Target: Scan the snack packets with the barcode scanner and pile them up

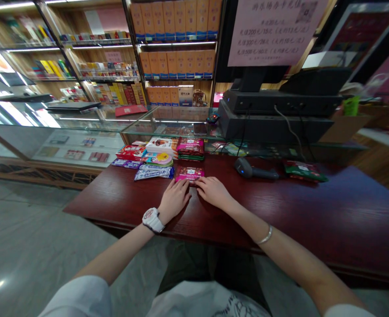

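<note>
Both my hands rest on a dark red wooden counter [141, 198], fingertips at the near edge of a pink snack packet [189, 173]. My left hand [174, 198], with a white watch on its wrist, lies flat with fingers stretched toward the packet's left corner. My right hand [212, 191], with a silver bangle on the arm, has its fingers curled down at the packet's right corner. Whether either hand grips the packet I cannot tell. Left of it lies a blue-white wrapped bar [154, 172].
Behind are more snacks: a pink stack [190, 148], a white box [162, 145], red packets [131, 152], a round candy pack [158, 159]. A barcode scanner [252, 169] and green packet [305, 171] lie right. A cash register [273, 114] sits on a glass case [168, 127].
</note>
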Demonstrator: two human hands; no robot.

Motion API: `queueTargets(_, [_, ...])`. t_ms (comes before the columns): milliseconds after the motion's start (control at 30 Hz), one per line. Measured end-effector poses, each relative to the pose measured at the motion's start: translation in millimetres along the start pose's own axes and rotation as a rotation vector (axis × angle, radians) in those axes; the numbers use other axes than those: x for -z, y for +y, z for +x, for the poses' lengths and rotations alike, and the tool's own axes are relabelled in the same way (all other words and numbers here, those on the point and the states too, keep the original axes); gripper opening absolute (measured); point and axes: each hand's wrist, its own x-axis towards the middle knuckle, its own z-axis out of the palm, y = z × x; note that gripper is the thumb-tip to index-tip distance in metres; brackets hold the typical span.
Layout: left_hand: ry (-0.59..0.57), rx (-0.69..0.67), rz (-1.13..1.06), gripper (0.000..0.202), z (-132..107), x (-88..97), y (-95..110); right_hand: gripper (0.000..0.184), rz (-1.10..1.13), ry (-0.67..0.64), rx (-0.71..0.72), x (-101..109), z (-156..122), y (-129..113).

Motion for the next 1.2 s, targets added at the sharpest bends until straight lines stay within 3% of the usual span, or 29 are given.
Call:
queueTargets(167, [-0.036,0.019,0.014,0.046,2,-3.0,0,0.043,0.043,-0.039,-0.055,-10,0,-1])
queueTargets(467, [-0.062,0.081,0.028,0.045,29,-9.0,-11,0.061,0.136,-0.171,-0.131,-32,11,17])
queueTargets(833, [-0.008,0.109,-0.011,0.040,28,-10.5,-21,0.060,0.191,-0.206,-0.126,-38,20,25])
queueTargets(967, [-0.006,0.140,0.035,0.043,20,-1.9,-41,0.059,0.176,-0.198,-0.127,-36,18,22])
queueTargets(1100, [0.023,0.155,0.109,0.052,5,6.8,-79,0.059,0.158,-0.199,-0.125,-34,17,21])
queueTargets(1200, [-0.029,0.148,0.109,0.058,-4,11.8,-107,0.058,0.149,-0.213,-0.134,-34,17,21])
